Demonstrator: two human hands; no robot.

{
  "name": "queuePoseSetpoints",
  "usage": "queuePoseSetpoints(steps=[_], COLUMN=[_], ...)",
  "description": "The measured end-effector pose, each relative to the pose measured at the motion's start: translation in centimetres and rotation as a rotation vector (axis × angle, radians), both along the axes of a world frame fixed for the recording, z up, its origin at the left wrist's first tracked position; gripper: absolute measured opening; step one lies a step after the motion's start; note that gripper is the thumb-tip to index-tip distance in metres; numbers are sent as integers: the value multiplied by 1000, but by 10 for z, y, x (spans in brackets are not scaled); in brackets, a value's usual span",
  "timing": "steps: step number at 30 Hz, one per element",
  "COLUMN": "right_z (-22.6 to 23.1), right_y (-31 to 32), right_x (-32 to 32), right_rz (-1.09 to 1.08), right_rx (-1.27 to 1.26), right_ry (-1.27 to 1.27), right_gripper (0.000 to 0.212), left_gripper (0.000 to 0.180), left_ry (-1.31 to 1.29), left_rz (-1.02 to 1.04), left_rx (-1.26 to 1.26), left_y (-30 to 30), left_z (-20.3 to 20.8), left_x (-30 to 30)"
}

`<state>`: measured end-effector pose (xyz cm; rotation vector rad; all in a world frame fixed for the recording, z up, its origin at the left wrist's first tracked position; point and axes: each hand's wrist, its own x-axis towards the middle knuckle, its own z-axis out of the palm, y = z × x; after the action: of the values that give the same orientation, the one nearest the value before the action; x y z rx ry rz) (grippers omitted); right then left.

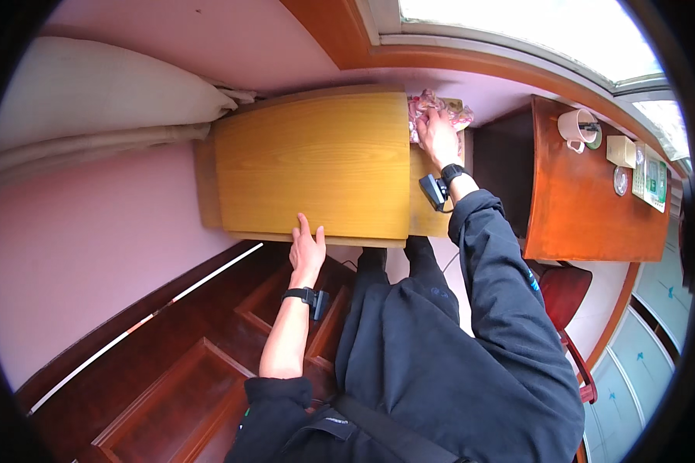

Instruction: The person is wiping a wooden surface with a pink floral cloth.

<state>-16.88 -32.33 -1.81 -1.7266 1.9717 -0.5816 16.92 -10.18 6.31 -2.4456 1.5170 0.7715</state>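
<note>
My left hand (307, 253) rests at the front edge of a yellow wooden panel (316, 162), its index finger stretched out over the top. The panel lies across a light wooden cabinet (428, 212), part of which shows at the panel's right. Further back on the right, my right hand (438, 137) is closed on a crumpled pink and white patterned cloth (427, 102). Its fingertips are partly lost in the folds. The cloth bunches up beside the panel's far right corner, near the wall. Each wrist wears a black strap with a small device.
A red-brown desk (594, 201) stands at the right, with a white mug (577, 128), a cream box (620, 151) and a glass lid (621, 180) on it. A pale curtain (108, 100) hangs at the left. Dark wooden furniture (185, 393) lies lower left; a red chair (567, 301) sits lower right.
</note>
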Motion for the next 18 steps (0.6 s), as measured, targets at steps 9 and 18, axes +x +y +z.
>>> queuePoseSetpoints(steps=[9, 18], right_z=[10, -2], right_y=[200, 170], right_x=[23, -3], right_rz=[15, 202], right_rx=[23, -151], right_ry=[-79, 132], right_gripper=[25, 21], left_gripper=[82, 81], left_ry=[15, -5], left_rz=[21, 46], left_rx=[22, 45], left_y=[-3, -4], left_z=[1, 5], left_x=[-2, -2])
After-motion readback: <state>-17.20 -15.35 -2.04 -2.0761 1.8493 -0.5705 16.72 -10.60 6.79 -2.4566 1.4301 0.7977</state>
